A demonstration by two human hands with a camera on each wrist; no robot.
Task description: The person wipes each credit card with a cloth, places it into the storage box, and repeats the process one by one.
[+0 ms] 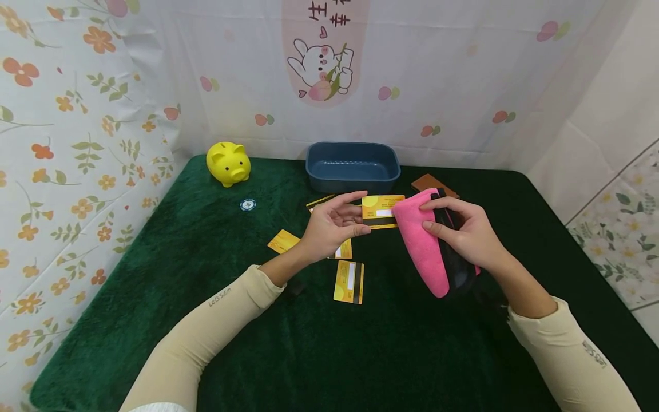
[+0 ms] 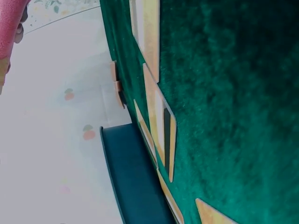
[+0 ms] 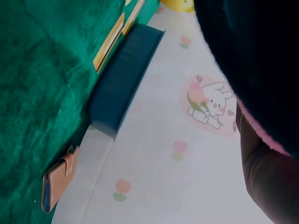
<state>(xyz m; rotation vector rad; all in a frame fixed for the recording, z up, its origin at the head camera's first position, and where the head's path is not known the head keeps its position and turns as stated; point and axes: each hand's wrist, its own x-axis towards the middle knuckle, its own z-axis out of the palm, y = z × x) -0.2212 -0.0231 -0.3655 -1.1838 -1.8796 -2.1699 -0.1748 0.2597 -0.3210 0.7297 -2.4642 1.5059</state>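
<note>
My left hand (image 1: 334, 223) holds a yellow card (image 1: 380, 206) with a dark stripe and a white strip, thumb at its lower left corner and a finger at its upper left. The card's right end meets a pink and black cloth piece (image 1: 422, 246), which covers that edge. On the other side, my right hand (image 1: 465, 232) grips this soft piece near its top, thumb and fingers on the black part. Its exact kind cannot be told. In the right wrist view, dark fabric (image 3: 252, 60) with a pink edge fills the upper right.
Several yellow cards, one nearest me (image 1: 342, 281), lie on the green cloth-covered table (image 1: 319, 355). Behind them stands a blue basin (image 1: 352, 186). A yellow piggy bank (image 1: 229, 166) and a poker chip (image 1: 247, 205) sit at left. At back right lies a brown wallet (image 3: 60, 179).
</note>
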